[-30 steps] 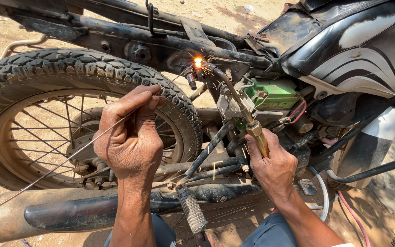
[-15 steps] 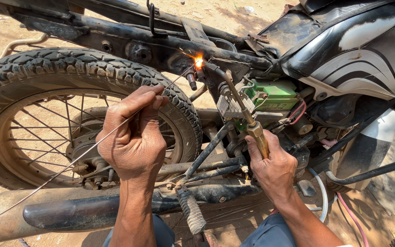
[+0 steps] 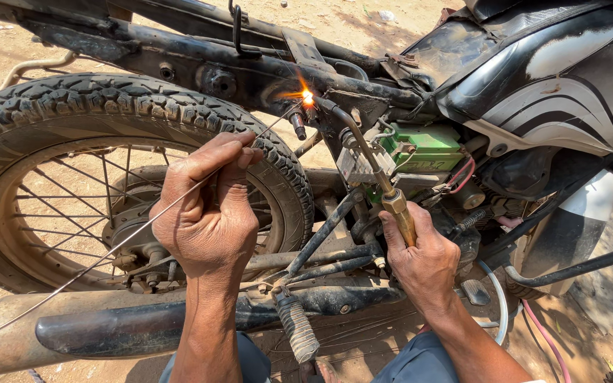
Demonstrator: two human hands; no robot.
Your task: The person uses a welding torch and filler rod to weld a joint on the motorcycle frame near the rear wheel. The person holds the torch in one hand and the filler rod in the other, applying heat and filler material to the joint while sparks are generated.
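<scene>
While the left hand [image 3: 211,213] is pinching a thin wire rod [image 3: 136,230] between thumb and curled fingers, the rod is running from the lower left, past the tyre, up to the bright flame [image 3: 308,96] at the black frame tube [image 3: 179,53] of a motorcycle. The right hand [image 3: 427,262] is closing firmly around the brass handle of a torch [image 3: 374,170], whose bent nozzle is reaching up and left so that its tip is sitting right at the flame, touching or nearly touching the rod's end; which of the two cannot be told. Sparks are glowing orange against the tube there.

Behind the left hand the rear wheel [image 3: 108,135] with its knobbly tyre and spokes is standing upright on sandy ground. Below both hands a dusty exhaust pipe [image 3: 94,330] is lying along the bottom, and a ribbed footrest [image 3: 298,330] is sticking out between the forearms. Just right of the torch nozzle a green battery box [image 3: 423,145] is sitting inside the frame, with red wires beside it. At the upper right the black and white side panel [image 3: 555,78] is curving over the frame. Pink and white hoses [image 3: 533,326] are trailing across the ground near the right forearm
</scene>
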